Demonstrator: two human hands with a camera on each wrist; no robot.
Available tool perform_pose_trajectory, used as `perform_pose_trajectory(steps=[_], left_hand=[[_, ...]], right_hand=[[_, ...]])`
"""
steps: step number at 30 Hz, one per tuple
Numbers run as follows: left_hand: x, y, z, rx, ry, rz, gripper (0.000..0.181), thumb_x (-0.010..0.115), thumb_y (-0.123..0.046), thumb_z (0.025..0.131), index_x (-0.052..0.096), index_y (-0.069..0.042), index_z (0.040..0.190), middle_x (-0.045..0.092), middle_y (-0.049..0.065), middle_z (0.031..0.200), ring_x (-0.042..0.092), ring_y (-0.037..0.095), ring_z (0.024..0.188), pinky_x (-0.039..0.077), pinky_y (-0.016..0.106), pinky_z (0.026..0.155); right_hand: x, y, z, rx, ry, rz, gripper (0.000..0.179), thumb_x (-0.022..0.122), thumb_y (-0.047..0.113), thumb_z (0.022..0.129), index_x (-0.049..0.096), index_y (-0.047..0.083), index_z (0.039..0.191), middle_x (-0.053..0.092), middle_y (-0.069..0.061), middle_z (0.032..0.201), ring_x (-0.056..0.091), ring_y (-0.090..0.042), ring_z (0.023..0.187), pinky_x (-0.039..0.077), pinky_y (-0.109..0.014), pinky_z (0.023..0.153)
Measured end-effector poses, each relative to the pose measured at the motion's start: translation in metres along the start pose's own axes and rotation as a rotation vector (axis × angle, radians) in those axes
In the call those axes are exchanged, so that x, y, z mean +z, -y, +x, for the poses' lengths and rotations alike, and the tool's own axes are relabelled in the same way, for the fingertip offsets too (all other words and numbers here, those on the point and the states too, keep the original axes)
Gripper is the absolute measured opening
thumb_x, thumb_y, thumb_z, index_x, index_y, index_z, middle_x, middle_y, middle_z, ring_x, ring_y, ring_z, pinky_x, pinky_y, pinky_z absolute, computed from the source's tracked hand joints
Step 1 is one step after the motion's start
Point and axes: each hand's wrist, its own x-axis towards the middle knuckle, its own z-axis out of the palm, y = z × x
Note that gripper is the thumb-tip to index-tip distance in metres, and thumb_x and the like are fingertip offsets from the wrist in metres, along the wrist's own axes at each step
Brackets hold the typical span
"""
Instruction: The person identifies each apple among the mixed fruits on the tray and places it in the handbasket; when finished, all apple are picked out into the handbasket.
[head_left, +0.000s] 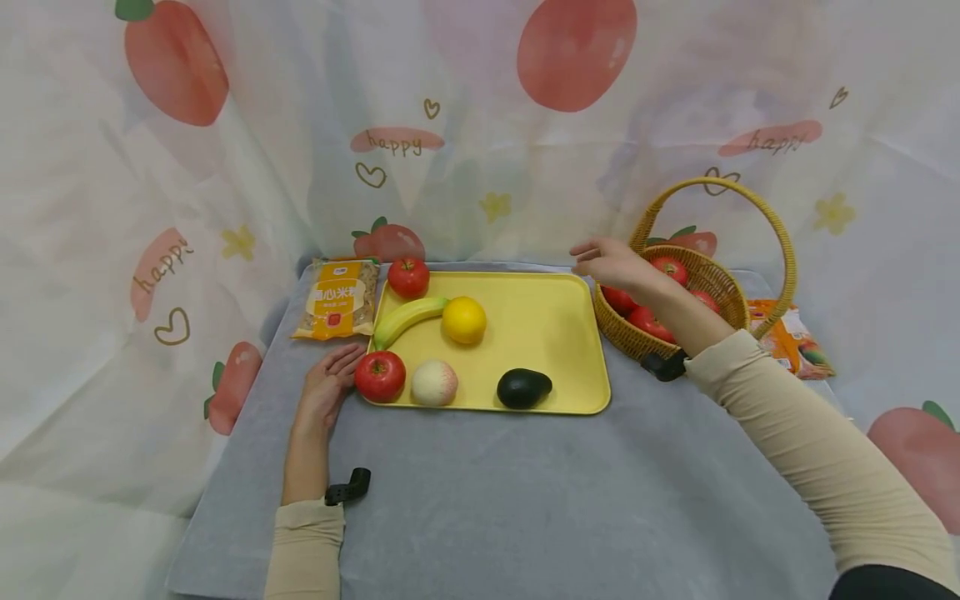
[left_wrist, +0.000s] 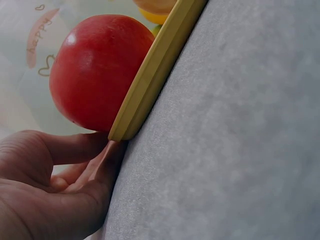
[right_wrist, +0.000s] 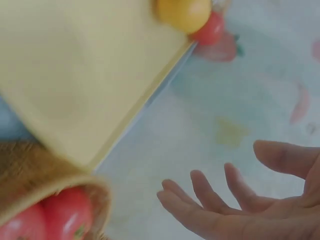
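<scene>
My left hand [head_left: 327,387] is at the left edge of a yellow tray [head_left: 540,325], its fingers touching the corner beside a red tomato [left_wrist: 100,72]. Over the far left rim of a wicker basket [head_left: 633,340] I hold my right hand [right_wrist: 240,205] in the air, fingers spread and nothing in them. Several red tomatoes [head_left: 651,323] lie in the basket, partly hidden by my right forearm. On the tray are another tomato [head_left: 408,277], a banana [head_left: 408,321], a yellow round fruit [head_left: 464,320], a pale peach [head_left: 434,382] and a dark avocado [head_left: 524,388].
A yellow-and-clear food bag [head_left: 337,300] lies left of the tray. Behind the basket's right side is an orange packet [head_left: 795,342]. The basket's tall handle [head_left: 787,267] arches upward. A printed curtain [head_left: 480,167] hangs behind the grey cloth-covered table [head_left: 487,500].
</scene>
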Motion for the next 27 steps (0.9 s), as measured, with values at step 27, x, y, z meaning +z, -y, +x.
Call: perform_pose_trajectory(steps=[27], left_hand=[[0.0, 0.0, 0.001, -0.015, -0.003, -0.01, 0.076, 0.044, 0.025, 0.088, 0.047, -0.009, 0.155, 0.052, 0.012, 0.156, 0.056, 0.018, 0.137, 0.052, 0.022, 0.098]], right_hand=[[0.141, 0.07, 0.0, -0.306, 0.146, 0.125, 0.036, 0.067, 0.021, 0.101, 0.065, 0.007, 0.134, 0.064, -0.01, 0.134, 0.055, -0.028, 0.129, 0.048, -0.045, 0.106]])
